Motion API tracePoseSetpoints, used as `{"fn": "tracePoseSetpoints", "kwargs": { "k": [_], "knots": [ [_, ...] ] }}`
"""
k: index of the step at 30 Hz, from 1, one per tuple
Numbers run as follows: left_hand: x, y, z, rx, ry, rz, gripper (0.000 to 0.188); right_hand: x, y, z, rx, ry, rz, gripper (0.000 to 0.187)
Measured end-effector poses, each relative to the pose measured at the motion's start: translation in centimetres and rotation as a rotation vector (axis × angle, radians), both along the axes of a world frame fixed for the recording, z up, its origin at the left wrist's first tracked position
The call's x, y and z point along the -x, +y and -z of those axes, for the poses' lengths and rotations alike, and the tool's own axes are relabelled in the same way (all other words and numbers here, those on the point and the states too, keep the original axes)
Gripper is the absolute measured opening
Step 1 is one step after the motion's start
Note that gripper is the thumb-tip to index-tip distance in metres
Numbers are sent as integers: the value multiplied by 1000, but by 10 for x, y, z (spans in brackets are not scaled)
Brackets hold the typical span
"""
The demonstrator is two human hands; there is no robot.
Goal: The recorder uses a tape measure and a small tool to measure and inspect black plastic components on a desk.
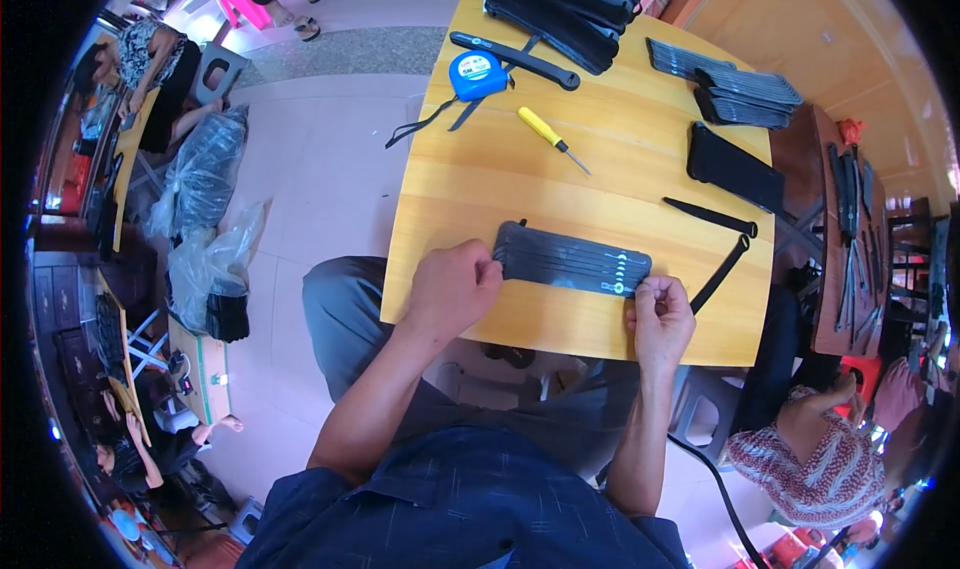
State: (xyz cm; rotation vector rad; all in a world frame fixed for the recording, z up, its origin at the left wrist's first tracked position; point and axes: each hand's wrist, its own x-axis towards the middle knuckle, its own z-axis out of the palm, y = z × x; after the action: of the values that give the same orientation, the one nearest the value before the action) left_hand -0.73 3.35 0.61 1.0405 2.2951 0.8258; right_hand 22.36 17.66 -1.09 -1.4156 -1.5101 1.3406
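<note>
Flat fan of black straps (pixel 572 260) lies on the near part of the wooden desk (pixel 480 184), laid side by side, long axis running left to right, small pale marks near their right ends. Left hand (pixel 452 287) sits at the fan's left end, fingers curled closed over the strap ends, pressing them down at the desk edge. Right hand (pixel 660 314) is at the right end, thumb and fingertips pinched shut on the tip of one strap in the fan. Both forearms come up from the lower edge; dark blue shirt (pixel 450 509) below them.

Just right of the fan, two loose black straps (pixel 722 249) lie crossed in a rough V, one hanging toward the desk's near edge. Farther back on the right, a dark flat stack (pixel 735 167) of straps. Mid-desk, well apart from the hands, a yellow-handled screwdriver (pixel 552 139) lies at a slant. Behind it, a blue tape measure (pixel 475 74) with a black wrist cord trailing off the left edge, and a long black strip (pixel 515 59) just beside it. At the far edge, a thick bundle of black straps (pixel 565 9); to its right, more bundles (pixel 730 84) fanned out.

Left of the desk on the floor: clear plastic bags (pixel 205 219) holding dark goods. Another person in a red patterned top (pixel 820 464) sits at lower right, beside a darker side table (pixel 850 239) carrying long black pieces.
</note>
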Motion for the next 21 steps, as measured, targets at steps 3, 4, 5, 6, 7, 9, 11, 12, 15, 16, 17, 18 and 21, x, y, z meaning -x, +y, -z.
{"fn": "tracePoseSetpoints", "kwargs": {
  "k": [3, 4, 5, 6, 7, 9, 11, 12, 15, 16, 17, 18, 21],
  "knots": [
    [0, 0, 0, -34, 26, -6, 18, 0, 1, 0, -13, -13, -15, 5],
    [-1, 0, -2, -18, 11, -8, 18, 0, 0, 1, -21, -26, -11, 5],
    [-1, 1, -4, -2, -4, -9, 19, 0, 0, 1, -30, -40, -7, 5],
    [-1, 1, -4, -7, -2, -12, 19, 0, 1, 3, -35, -38, -10, 5],
    [-1, 1, -3, 18, 22, -6, 20, -1, 2, 5, -57, -59, -18, 5],
    [-1, 1, -2, 36, 48, -2, 20, -2, 3, 9, -85, -79, -26, 5],
    [-1, 1, -1, 47, 85, 12, 21, -3, 3, 13, -153, -139, -26, 5],
    [-2, 0, -1, 39, 88, 11, 21, -5, 3, 16, -162, -136, -26, 5],
    [-3, -3, 0, -6, 83, 2, 20, -4, 2, 9, -413, -326, -97, 10],
    [-3, -6, 3, -36, 78, 4, 18, 1, -2, 1, -471, -459, -96, 18],
    [-2, -9, 4, -66, 73, 7, 16, 6, -7, -9, -527, -592, -94, 26],
    [-3, -12, 2, -76, 74, 10, 16, 8, -12, -18, -535, -593, -88, 26],
    [-14, -25, -9, -247, -112, -39, 15, 9, -25, -31, -636, -624, -15, 41]
  ]
}}
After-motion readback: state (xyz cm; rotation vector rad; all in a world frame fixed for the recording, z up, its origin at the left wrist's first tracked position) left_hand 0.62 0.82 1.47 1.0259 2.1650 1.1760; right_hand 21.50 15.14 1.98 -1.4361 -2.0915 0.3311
